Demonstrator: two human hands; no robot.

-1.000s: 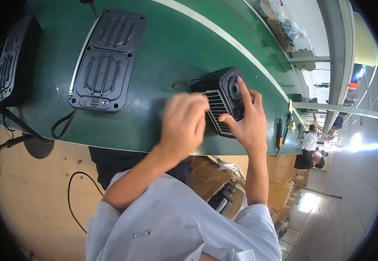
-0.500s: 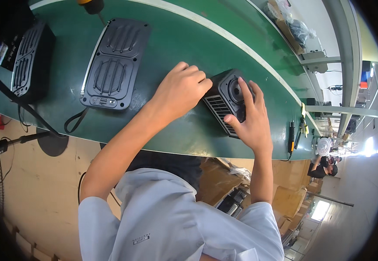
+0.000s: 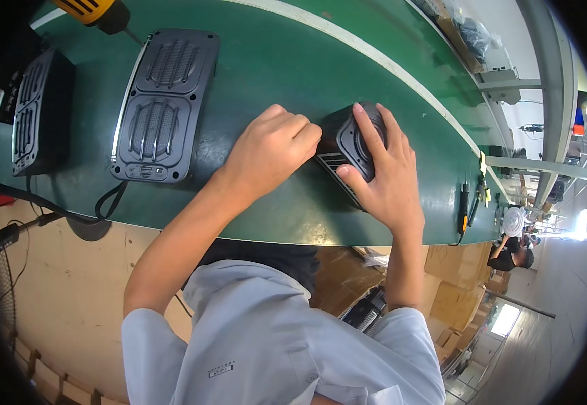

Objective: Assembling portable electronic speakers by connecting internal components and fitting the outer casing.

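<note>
Black plastic shows between spread fingers as the right hand (image 3: 389, 165) lies open across the round-coned face of a boxy speaker (image 3: 350, 144), its thumb along the near edge. Hands are apart: the left hand (image 3: 273, 145), curled into a fist, sits just beside the speaker's left side; whether it touches the casing or holds anything cannot be told. The speaker rests tilted to the view on a green table (image 3: 266, 219), a gridded panel (image 3: 339, 169) along one side. To the left lies a larger dark speaker (image 3: 164, 101) with two grilles, a silver antenna (image 3: 129, 101) along its edge. Beyond it stands another black speaker (image 3: 42, 111). Above, a yellow-and-black power drill (image 3: 94, 10) angles in; at right lies an orange-and-black hand tool (image 3: 464, 208).
</note>
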